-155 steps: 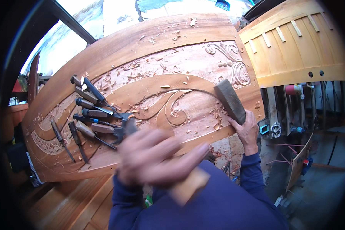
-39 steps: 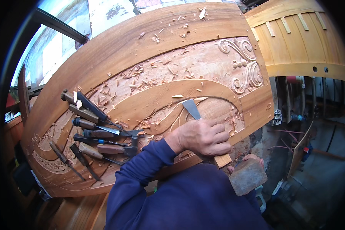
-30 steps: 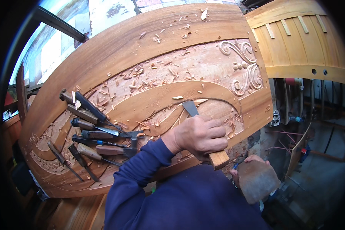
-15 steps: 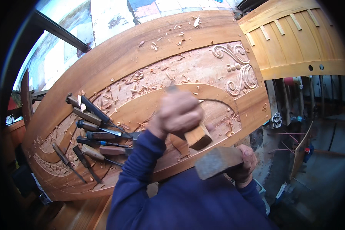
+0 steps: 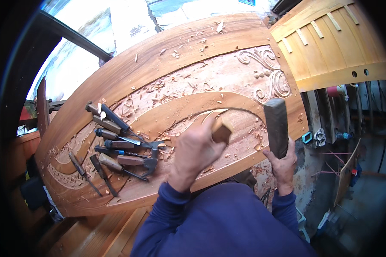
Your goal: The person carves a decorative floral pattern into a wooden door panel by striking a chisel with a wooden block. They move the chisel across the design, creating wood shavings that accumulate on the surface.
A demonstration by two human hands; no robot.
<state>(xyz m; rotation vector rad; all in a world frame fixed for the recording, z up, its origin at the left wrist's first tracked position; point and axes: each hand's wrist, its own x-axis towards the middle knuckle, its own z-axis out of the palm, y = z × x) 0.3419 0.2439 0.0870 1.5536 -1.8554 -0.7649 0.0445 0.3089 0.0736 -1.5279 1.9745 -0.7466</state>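
Head view, and the picture changes fast. The left hand sits over the middle of the carved wooden panel, fingers clenched round the handle of a chisel; only the pale wooden butt shows past the fingertips, the blade is hidden under the hand. Half a second ago that butt hung lower, below the knuckles; now it points up and right. The right hand is up at the panel's right edge, fingers wrapped tight around a dark block mallet, which stands upright above the fist. A moment back the mallet lay low and flat near the body; now its head is level with the chisel butt, just beside it, not touching.

No boxes or trays here. The panel itself carries the loose things: a row of spare chisels lies left of the left hand's fingers, handles pointing left, blades toward the hand, in the same spots as before. Wood chips are scattered above the fingers across the sunken carved band. A finished scroll carving sits above the mallet.

Room to move: between mallet and chisel butt there is a narrow open gap. Right of the right hand the panel ends and the floor drops away. A slatted wooden piece stands beyond the panel's upper right corner, well apart from both hands.
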